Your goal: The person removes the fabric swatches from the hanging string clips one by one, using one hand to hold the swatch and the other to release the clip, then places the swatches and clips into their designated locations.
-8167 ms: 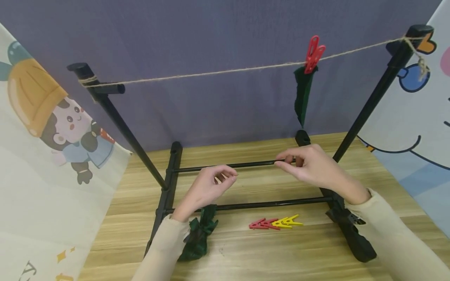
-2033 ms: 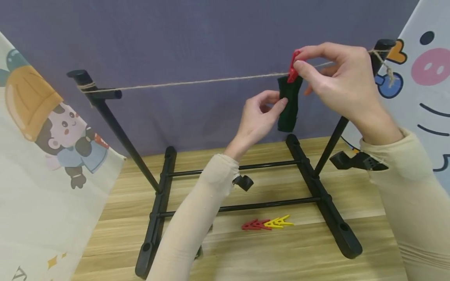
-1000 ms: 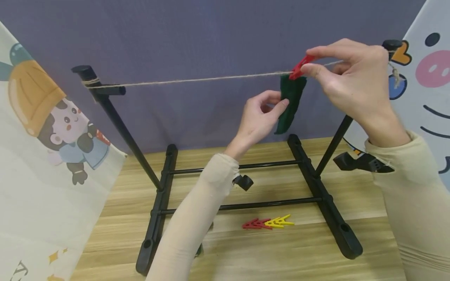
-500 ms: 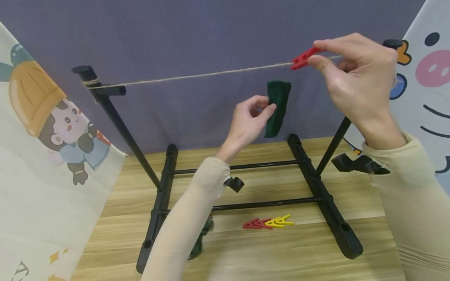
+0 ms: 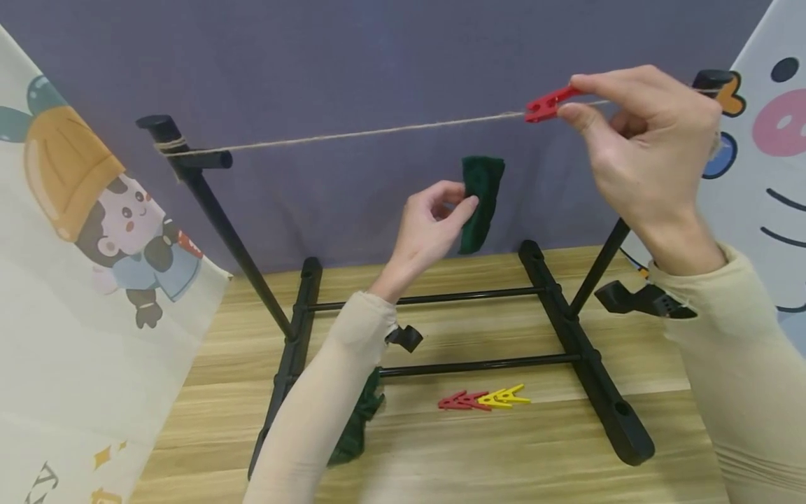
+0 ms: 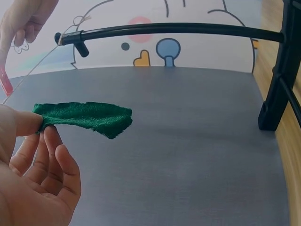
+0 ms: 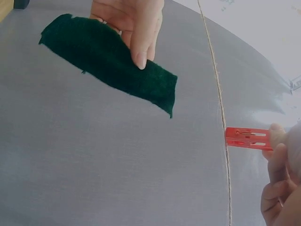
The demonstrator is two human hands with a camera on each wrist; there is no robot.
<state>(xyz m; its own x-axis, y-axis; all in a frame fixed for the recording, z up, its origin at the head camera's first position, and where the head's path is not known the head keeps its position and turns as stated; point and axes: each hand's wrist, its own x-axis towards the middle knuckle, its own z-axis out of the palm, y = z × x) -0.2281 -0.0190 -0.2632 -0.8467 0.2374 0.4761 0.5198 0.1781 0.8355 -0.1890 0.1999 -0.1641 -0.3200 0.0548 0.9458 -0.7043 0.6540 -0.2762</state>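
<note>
My left hand (image 5: 431,224) pinches a strip of dark green cloth (image 5: 482,203) between thumb and fingers, below the twine line (image 5: 378,132). In the right wrist view the whole cloth (image 7: 108,61) shows, apart from the twine. Up at the line, my right hand (image 5: 648,133) pinches a red clothespin (image 5: 546,105) by its handle end. The tip of the red clothespin (image 7: 247,137) meets the twine in the right wrist view, with no cloth in it. The left wrist view shows the green cloth (image 6: 87,117) sticking out sideways from the fingertips.
Black posts (image 5: 220,224) of a rack hold up the twine. On the wooden table (image 5: 478,455) lie red clothespins (image 5: 462,400) and yellow clothespins (image 5: 504,397) in a row. More green cloth (image 5: 355,427) lies partly behind the left sleeve. A grey-blue backdrop stands behind.
The green cloth has come off the line and moved down and left in my left hand. My right hand, gripping the red clothespin, has shifted slightly up and right. Earlier the clothespin held the cloth.
</note>
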